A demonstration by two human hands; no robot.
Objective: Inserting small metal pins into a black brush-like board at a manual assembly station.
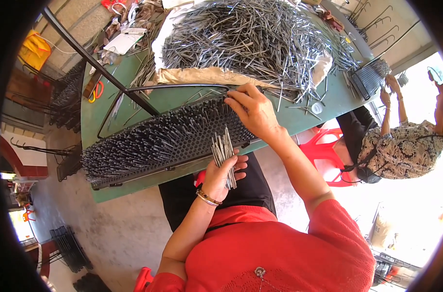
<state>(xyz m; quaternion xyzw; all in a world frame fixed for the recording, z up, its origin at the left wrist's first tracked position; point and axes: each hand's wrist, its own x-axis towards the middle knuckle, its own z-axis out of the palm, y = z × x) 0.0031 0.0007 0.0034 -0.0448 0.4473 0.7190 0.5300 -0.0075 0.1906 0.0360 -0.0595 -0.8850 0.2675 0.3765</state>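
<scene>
My left hand (217, 177) is closed around a bundle of thin grey metal rods (222, 148), held upright in front of a long black rack (194, 151). The rack lies across the table with a honeycomb of holes; many rods stand packed in its left and far parts, while bare holes show toward the near right. At the rack's far right, my right hand (257, 114) has its thumb and fingers pinched together over the holes. Whatever is between those fingertips is too small to make out.
A big heap of loose metal rods (241, 44) fills a cloth-edged sack behind the rack on the green table (182, 100). A black bar frame (92, 61) slants over the left. Orange scissors (97, 91) lie there. Another person (401, 148) works at right, near a red stool (323, 151).
</scene>
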